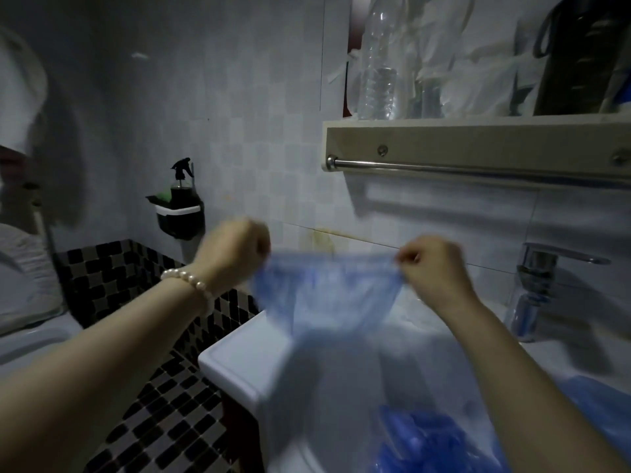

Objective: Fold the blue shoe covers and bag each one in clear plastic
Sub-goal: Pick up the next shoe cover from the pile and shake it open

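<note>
A thin, translucent blue shoe cover (327,295) hangs stretched wide and motion-blurred above the sink, while a crumpled heap of darker blue shoe covers (423,442) lies in the basin.

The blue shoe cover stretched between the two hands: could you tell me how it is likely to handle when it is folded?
The blue shoe cover probably is floppy: it sags below where the left hand and right hand pinch it. It looks thin and see-through, so likely very light and apt to spring open.

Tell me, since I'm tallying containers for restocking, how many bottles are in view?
2, maybe more. A clear plastic bottle stands on the wooden shelf; a dark spray bottle sits in the wall caddy. White bags on the shelf may hide others.
</note>
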Motion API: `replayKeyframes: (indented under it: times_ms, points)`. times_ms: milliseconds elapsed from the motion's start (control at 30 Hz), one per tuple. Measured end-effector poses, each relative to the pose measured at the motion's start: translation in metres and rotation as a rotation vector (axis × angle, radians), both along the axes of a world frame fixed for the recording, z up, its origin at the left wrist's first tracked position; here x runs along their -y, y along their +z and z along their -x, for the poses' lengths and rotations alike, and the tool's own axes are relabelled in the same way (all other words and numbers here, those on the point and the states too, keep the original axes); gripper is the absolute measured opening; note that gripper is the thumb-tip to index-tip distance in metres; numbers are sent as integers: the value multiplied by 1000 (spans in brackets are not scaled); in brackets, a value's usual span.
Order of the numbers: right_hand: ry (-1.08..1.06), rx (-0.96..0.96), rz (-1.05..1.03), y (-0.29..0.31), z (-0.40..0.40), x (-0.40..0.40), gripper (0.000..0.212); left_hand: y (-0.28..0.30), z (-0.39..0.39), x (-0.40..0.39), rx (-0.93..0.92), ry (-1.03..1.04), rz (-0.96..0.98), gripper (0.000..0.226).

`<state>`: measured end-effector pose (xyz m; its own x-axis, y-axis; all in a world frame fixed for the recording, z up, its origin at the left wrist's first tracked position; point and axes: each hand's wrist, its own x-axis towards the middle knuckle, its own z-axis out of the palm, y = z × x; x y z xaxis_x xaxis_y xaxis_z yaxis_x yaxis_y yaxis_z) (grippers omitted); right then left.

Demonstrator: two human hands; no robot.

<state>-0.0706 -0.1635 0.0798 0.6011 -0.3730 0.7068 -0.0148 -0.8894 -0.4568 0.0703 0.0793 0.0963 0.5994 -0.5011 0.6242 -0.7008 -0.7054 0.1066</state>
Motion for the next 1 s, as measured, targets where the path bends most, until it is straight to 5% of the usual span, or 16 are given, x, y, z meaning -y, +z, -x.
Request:
replayKeyframes:
  times_ms: [67,100,167,233,300,333,400,467,567,600,667,733,833,900,1000]
  points:
    - [-85,722,135,11,9,-4,13,15,11,-9,581,-129,551,10]
    - [-81,902,185,17,12,-7,11,18,13,-12,754,-213,657,8]
    - [-63,910,298,19,8,-11,12,5,7,-10,851,-270,540,12]
    - [-61,346,361,3,-5,-4,13,-24,-9,-5,590,-183,109,16]
    - [-133,-617,274,-21,-11,3,13,-53,-32,-4,12,24,-383,14]
    - [-128,-928,184,-34,-12,7,15,-64,-41,-4,-244,82,-483,14]
    - [-94,-1010,89,-44,-13,15,23,-69,-54,-7,-465,87,-417,16]
    - [-136,-557,86,-38,-19,23,24,-58,-50,-14,-336,55,-195,12]
    - [-66,589,104,-9,-11,4,11,-28,-17,-26,522,-197,396,9]
    - [-48,822,190,-1,-5,-5,12,-15,-1,-28,758,-240,575,6]
    - [-53,964,413,4,-2,-17,18,-4,10,-27,954,-261,645,7]
    - [-96,640,511,-7,-13,-14,14,-25,-6,-25,830,-342,375,15]
    - [-136,-465,379,-51,-36,3,22,-83,-36,-24,363,-353,-266,17]
    - [-84,-692,314,-82,-45,10,29,-107,-39,-25,233,-277,-480,9]
    - [-78,-686,268,-97,-57,7,31,-119,-36,-26,187,-278,-471,7]
